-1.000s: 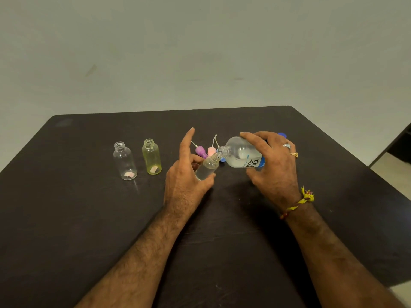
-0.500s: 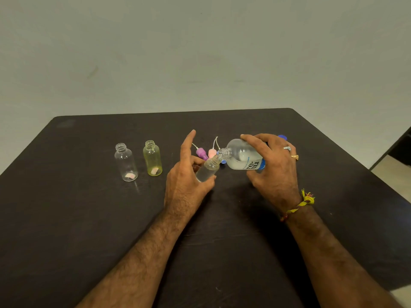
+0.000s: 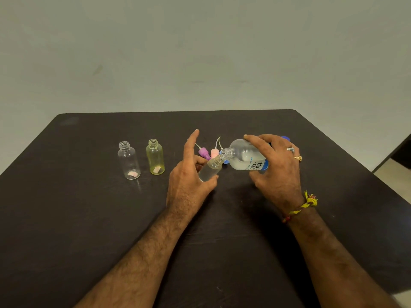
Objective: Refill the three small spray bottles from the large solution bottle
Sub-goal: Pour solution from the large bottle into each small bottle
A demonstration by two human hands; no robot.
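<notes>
My left hand (image 3: 189, 176) grips a small clear spray bottle (image 3: 210, 170), tilted to the right, its index finger raised. My right hand (image 3: 278, 170) holds the large solution bottle (image 3: 244, 155) on its side, with its open mouth touching the small bottle's neck; clear liquid shows in both. Two more small bottles stand uncapped on the table to the left: a clear bottle (image 3: 129, 161) and a yellow-tinted bottle (image 3: 155, 157). Behind the held bottle lie spray tops with thin tubes, a purple top (image 3: 203, 152) and a pink top (image 3: 214, 152), plus a bit of a blue one.
Everything is on a dark table (image 3: 89, 218) whose far edge meets a plain pale wall. A blue cap (image 3: 285, 138) peeks out behind my right hand. The table's right edge drops to a light floor at the far right.
The hands and both held bottles have stayed nearly still, mouth to neck. The view has shifted slightly.
</notes>
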